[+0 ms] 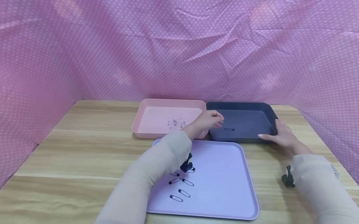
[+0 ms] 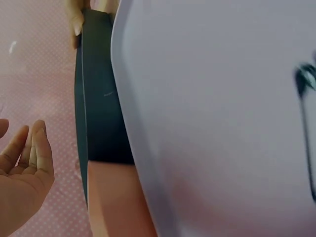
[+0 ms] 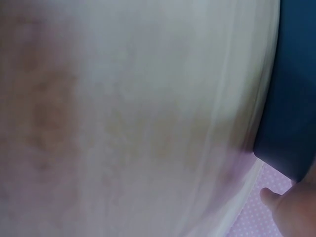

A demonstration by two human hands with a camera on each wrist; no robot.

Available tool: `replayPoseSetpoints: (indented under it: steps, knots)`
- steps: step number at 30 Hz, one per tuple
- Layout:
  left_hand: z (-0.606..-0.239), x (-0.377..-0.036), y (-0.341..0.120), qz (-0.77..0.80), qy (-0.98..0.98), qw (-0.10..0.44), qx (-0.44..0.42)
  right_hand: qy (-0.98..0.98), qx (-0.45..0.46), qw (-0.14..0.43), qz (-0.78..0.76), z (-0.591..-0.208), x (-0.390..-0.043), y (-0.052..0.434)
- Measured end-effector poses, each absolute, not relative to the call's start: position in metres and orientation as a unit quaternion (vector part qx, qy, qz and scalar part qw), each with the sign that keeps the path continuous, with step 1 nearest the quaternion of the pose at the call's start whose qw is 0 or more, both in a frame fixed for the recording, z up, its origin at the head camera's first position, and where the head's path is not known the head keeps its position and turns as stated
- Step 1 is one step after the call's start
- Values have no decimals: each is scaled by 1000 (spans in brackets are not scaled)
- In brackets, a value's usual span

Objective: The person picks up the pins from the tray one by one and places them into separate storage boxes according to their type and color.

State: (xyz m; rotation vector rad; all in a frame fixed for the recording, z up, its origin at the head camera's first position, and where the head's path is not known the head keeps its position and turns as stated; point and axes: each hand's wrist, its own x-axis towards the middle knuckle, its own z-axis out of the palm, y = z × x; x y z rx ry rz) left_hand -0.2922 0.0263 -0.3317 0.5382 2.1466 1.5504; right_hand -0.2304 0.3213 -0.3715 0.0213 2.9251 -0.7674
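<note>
My left hand (image 1: 210,120) hovers over the seam between a pink tray (image 1: 155,117) and a dark blue tray (image 1: 247,119), fingers relaxed and holding nothing. In the left wrist view the left hand (image 2: 22,168) shows an empty palm beside the dark blue tray (image 2: 98,98). One safety pin (image 1: 229,129) lies in the dark tray just below that hand. My right hand (image 1: 281,133) rests against the dark tray's front right corner, thumb along the front wall. Several safety pins (image 1: 176,123) lie heaped in the pink tray, and several more safety pins (image 1: 181,186) lie on the lilac tray (image 1: 221,179).
The three trays sit on a wooden table (image 1: 77,154), the lilac one nearest me. Pink dotted cloth (image 1: 182,43) walls in the back and both sides. In the right wrist view the table is a blur, with the dark tray (image 3: 291,98) and my right hand (image 3: 291,207) at the edge.
</note>
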Motion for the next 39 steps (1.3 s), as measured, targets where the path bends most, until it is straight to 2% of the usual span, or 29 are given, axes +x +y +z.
replayPoseSetpoints:
  steps: [19,33,39]
  knots:
    - [-312,-271,-30,517,797,221,221,979,-9,39,-201,-375,-225,322]
    - [-325,-257,-67,500,795,263,222,986,-17,20,-164,-377,-228,322]
    - [-332,-255,-81,485,804,270,214,985,-13,28,-168,-378,-229,323]
